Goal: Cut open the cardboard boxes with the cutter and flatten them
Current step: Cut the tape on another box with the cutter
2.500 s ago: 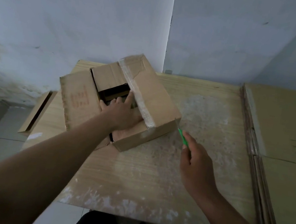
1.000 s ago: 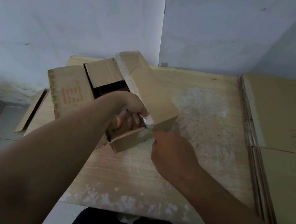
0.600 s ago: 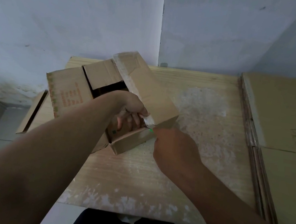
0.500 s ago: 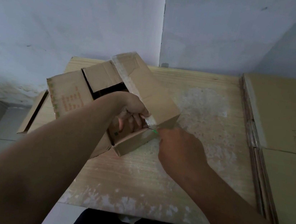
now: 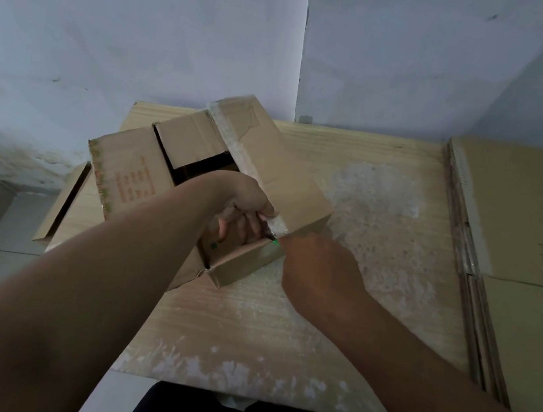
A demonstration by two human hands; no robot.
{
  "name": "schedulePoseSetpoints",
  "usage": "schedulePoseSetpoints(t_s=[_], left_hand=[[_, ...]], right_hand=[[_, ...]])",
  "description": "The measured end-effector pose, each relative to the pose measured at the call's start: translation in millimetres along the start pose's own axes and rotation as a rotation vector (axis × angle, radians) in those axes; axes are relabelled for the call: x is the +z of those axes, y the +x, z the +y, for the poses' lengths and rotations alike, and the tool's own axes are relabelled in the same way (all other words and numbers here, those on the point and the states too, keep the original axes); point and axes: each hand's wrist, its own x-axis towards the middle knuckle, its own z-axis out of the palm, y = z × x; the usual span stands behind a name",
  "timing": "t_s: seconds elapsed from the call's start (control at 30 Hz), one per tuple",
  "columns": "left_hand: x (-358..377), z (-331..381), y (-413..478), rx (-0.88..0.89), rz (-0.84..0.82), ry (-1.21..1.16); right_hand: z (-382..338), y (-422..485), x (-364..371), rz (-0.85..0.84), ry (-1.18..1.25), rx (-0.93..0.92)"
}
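Note:
A brown cardboard box (image 5: pixel 277 175) lies on the left half of the wooden table (image 5: pixel 281 328), its top partly open with a strip of clear tape along one flap. My left hand (image 5: pixel 244 214) reaches into the opening and grips the taped flap's near end, fingers curled under it. My right hand (image 5: pixel 316 274) is closed around a green cutter (image 5: pixel 275 241), of which only the tip shows. That tip touches the tape at the box's near edge, right beside my left fingers.
A stack of flattened cardboard sheets (image 5: pixel 515 255) covers the table's right side. Another flat piece of cardboard (image 5: pixel 62 209) hangs off the table's left edge. White walls meet in a corner behind the table. A dark garment shows at the bottom edge.
My left hand went from lying flat in the opening to gripping the taped flap. My right hand moved left with the cutter, from the box's right corner to the tape's near end.

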Motion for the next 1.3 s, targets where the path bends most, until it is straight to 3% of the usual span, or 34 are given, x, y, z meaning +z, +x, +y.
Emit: schedulePoseSetpoints(t_s=[0.33, 0.5, 0.73, 0.87, 1.0, 1.1, 1.2, 1.3], left_hand=[[-5, -8, 7, 0.015, -0.018, -0.014], [-7, -15, 8, 0.005, -0.041, -0.05], [-8, -18, 7, 0.013, -0.022, -0.062], [-5, -18, 7, 0.015, 0.005, -0.065], [-6, -18, 8, 0.01, 0.038, -0.031], [-7, -18, 8, 0.001, 0.031, -0.004], [-5, -19, 4, 0.007, 0.031, 0.007], [-2, -21, -4, 0.039, 0.052, -0.004]], right_hand=[[13, -3, 0, 0.047, -0.082, 0.016], [57, -8, -16, 0.043, -0.107, 0.114], [121, -22, 12, 0.241, 0.026, 0.182], [146, -21, 74, 0.139, 0.059, 0.355], [154, -9, 88, 0.003, -0.019, 0.476], [135, 5, 70, 0.075, 0.013, 0.39], [88, 28, 39, 0.172, 0.188, 0.087], [46, 55, 26, 0.041, 0.111, -0.058]])
